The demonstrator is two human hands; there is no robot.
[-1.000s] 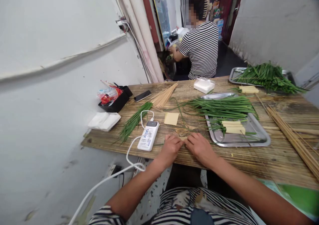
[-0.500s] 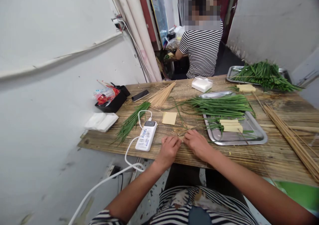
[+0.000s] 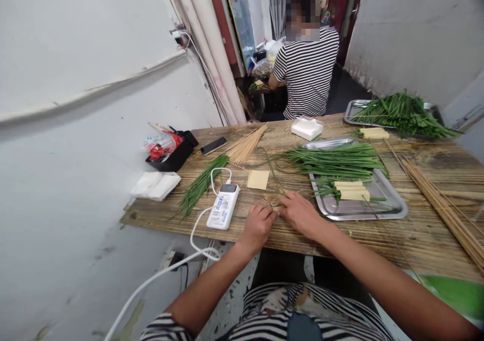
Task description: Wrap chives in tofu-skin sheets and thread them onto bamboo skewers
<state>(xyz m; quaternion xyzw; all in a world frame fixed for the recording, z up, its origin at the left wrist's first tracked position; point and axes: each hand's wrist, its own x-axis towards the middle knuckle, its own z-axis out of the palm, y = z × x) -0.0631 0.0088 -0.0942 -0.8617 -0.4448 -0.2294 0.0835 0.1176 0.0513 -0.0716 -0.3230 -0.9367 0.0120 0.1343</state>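
My left hand point(image 3: 259, 224) and my right hand point(image 3: 300, 213) meet near the front edge of the wooden table, fingers closed and fingertips almost touching. Whatever is between them is too small and covered to make out. Just beyond lie thin brownish strands point(image 3: 275, 198) and a long green chive leaf point(image 3: 273, 172). A square pale-yellow sheet or stack of sheets point(image 3: 258, 180) lies past my left hand. To the right of my right hand, a metal tray point(image 3: 393, 207) holds green chives point(image 3: 336, 159) and pale rolls point(image 3: 353, 194) with chive ends sticking out.
A white power bank point(image 3: 223, 207) with cables stands left of my hands, near more chives point(image 3: 202, 185). Fanned skewers point(image 3: 245, 144), a phone point(image 3: 214, 145), a black box point(image 3: 174, 154) and tissues point(image 3: 156, 185) lie farther off. Long sticks point(image 3: 442, 207) lie right. A person point(image 3: 312, 74) sits beyond the table.
My right hand has shifted slightly, its fingers a little farther forward over the strands. My left hand stays nearly in place. The person beyond has moved the head slightly.
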